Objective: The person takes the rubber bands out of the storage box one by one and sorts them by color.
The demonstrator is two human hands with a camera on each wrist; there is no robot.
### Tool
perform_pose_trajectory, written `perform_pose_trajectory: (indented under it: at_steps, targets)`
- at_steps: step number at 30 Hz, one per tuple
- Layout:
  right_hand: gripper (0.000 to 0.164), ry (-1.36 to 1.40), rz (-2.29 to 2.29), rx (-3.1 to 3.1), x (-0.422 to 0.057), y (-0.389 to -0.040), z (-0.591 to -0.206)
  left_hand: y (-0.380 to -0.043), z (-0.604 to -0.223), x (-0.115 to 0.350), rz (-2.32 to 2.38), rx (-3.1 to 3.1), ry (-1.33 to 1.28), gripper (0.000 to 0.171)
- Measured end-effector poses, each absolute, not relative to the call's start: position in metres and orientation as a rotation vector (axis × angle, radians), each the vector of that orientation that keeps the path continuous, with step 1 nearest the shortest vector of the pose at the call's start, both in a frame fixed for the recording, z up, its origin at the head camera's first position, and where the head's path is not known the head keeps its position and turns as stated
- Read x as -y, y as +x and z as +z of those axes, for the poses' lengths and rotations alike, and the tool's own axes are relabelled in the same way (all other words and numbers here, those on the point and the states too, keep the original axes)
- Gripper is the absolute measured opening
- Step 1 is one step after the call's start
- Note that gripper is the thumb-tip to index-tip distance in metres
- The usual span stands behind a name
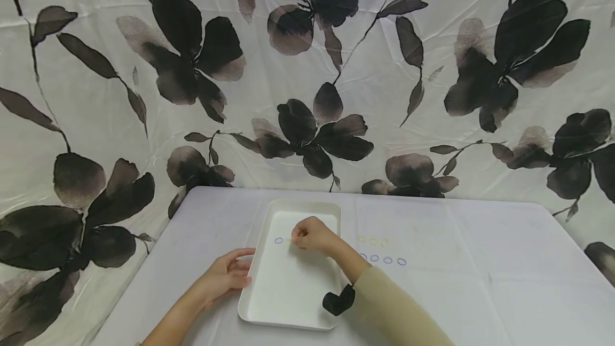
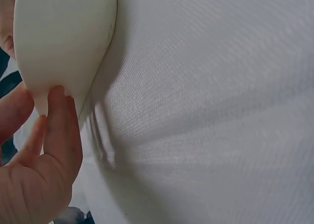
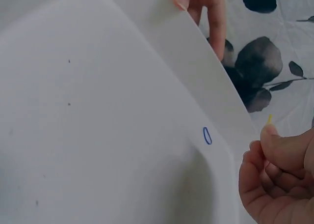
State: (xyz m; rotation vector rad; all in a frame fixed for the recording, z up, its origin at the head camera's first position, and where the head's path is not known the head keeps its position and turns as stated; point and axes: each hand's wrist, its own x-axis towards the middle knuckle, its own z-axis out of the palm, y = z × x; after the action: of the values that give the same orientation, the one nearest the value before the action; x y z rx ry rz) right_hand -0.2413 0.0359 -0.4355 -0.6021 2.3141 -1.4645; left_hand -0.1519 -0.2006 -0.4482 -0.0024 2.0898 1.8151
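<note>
A white tray (image 1: 293, 287) lies lengthwise on the table. Inside it, near the far left corner, is a small blue rubber band (image 1: 278, 240), seen as a narrow loop in the right wrist view. Over the tray's far part, my right hand (image 1: 312, 234) pinches a yellow rubber band (image 3: 269, 119) between thumb and index finger; just its tip sticks out, the rest hidden by the fingers. My left hand (image 1: 223, 279) is at the tray's left side, its extended fingertips (image 2: 56, 94) touching the outer wall.
Right of the tray, three yellow rubber bands (image 1: 373, 241) lie in a row, with a row of several blue rubber bands (image 1: 388, 260) nearer me. A black strap piece (image 1: 338, 300) hangs by the right sleeve. Behind the white-covered table (image 1: 461, 292) is a flower-patterned cloth (image 1: 307, 79).
</note>
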Motion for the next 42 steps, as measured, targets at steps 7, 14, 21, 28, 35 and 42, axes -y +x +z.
perform_pose_trajectory:
  at_steps: [7,14,21,28,35,42]
  targets:
    - [0.010,-0.646,-1.498,-2.257,-0.055,-0.240,-0.429,-0.148,-0.452,0.201,1.817,-2.080,-0.002,0.070]
    - [0.006,-0.602,-1.557,-2.224,-0.076,-0.238,-0.424,-0.148,-0.453,0.200,1.825,-2.070,-0.004,0.070]
    - [0.012,-0.521,-1.623,-2.206,-0.103,-0.238,-0.428,-0.148,-0.451,0.200,1.830,-2.072,0.004,0.070]
    - [0.015,-0.422,-1.607,-2.259,-0.124,-0.236,-0.423,-0.148,-0.451,0.200,1.826,-2.074,-0.005,0.069]
    - [0.013,-0.392,-1.587,-2.299,-0.150,-0.242,-0.421,-0.149,-0.451,0.199,1.826,-2.087,-0.015,0.070]
    - [0.018,-0.352,-1.563,-2.333,-0.177,-0.246,-0.416,-0.151,-0.450,0.199,1.815,-2.114,-0.022,0.069]
